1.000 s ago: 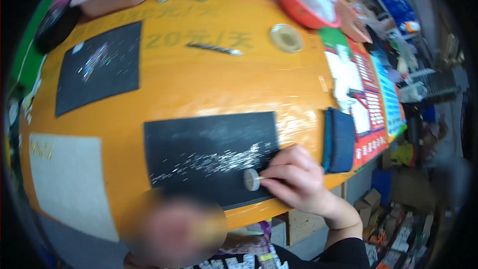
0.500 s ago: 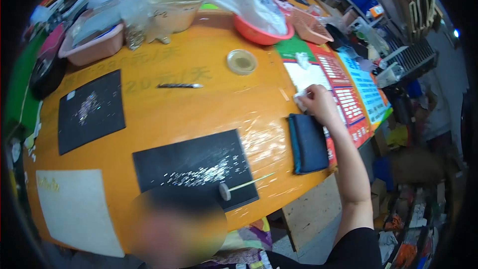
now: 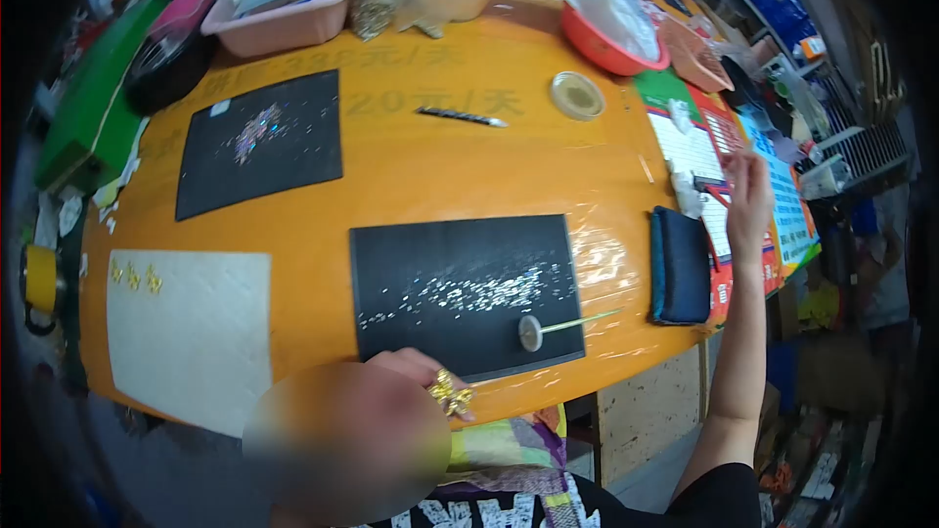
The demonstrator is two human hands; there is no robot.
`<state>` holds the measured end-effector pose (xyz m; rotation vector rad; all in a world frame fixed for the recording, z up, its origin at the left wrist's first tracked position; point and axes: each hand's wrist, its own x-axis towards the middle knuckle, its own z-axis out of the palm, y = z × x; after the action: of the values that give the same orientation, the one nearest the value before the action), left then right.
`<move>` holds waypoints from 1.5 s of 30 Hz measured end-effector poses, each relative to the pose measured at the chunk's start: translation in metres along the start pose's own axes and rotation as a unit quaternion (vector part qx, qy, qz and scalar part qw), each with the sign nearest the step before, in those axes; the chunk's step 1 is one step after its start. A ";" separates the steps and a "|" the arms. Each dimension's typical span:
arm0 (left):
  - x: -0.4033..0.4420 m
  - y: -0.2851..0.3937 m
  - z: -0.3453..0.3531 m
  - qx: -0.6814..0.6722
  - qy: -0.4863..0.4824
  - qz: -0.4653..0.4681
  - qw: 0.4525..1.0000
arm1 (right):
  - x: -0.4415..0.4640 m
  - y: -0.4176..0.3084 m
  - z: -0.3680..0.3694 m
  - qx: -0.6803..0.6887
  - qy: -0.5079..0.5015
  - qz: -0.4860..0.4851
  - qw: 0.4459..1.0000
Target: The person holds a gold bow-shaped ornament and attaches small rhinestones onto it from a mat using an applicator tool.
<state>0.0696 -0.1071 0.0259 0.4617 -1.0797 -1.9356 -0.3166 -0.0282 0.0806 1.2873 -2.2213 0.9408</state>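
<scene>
At the table's front edge, my left hand (image 3: 406, 367) is closed on a gold flower-shaped ornament (image 3: 450, 393); a blurred patch covers the rest of that hand. My right hand (image 3: 749, 198) is raised over the printed sheets on the right, fingers stretched and slightly apart, with nothing visible in them. Just left of it lies a crumpled white tissue (image 3: 687, 196). Silvery rhinestones (image 3: 499, 288) are scattered on the near black mat (image 3: 455, 244). A thin greenish stick with a round grey head (image 3: 530, 333) lies across that mat's right part.
A dark blue wallet-like case (image 3: 682, 269) lies near my right forearm. At left are a white sheet (image 3: 191, 332) with gold ornaments and another black mat (image 3: 308, 152) with colourful stones. A pen (image 3: 462, 117), round dish (image 3: 577, 96), pink tub (image 3: 284, 34) and red basin (image 3: 611, 49) stand farther back.
My right hand has left the white tissue and moved up and right. My left hand has come into view with the gold ornament. The camera view has shifted left.
</scene>
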 end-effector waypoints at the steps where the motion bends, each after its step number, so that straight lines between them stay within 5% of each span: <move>1: 0.000 -0.002 -0.002 0.001 -0.012 0.012 1.000 | -0.004 -0.011 0.003 0.089 0.026 0.019 0.995; 3: 0.001 -0.001 -0.004 0.016 -0.031 0.017 0.999 | -0.016 -0.049 -0.007 0.190 -0.008 0.022 0.982; 5: 0.002 -0.002 -0.005 0.017 -0.033 0.025 0.999 | -0.043 -0.093 -0.025 0.278 -0.160 0.044 0.946; 6: 0.001 -0.002 -0.006 0.016 -0.044 0.033 0.998 | -0.060 -0.110 -0.028 0.323 -0.221 0.008 0.920; 8: -0.001 -0.004 -0.010 -0.020 -0.056 0.029 0.998 | -0.060 -0.160 -0.034 0.278 -0.380 -0.226 0.853; 10: -0.002 -0.005 -0.012 -0.057 -0.073 0.022 0.995 | -0.075 -0.180 -0.034 0.309 -0.430 -0.182 0.829; 45: 0.000 -0.005 -0.011 -0.026 -0.074 0.044 0.996 | -0.077 -0.207 -0.015 0.308 -0.365 -0.225 0.849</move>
<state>0.0744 -0.1112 0.0162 0.2404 -1.1204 -1.9384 -0.0980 -0.0433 0.1145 2.7018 -1.9382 1.1333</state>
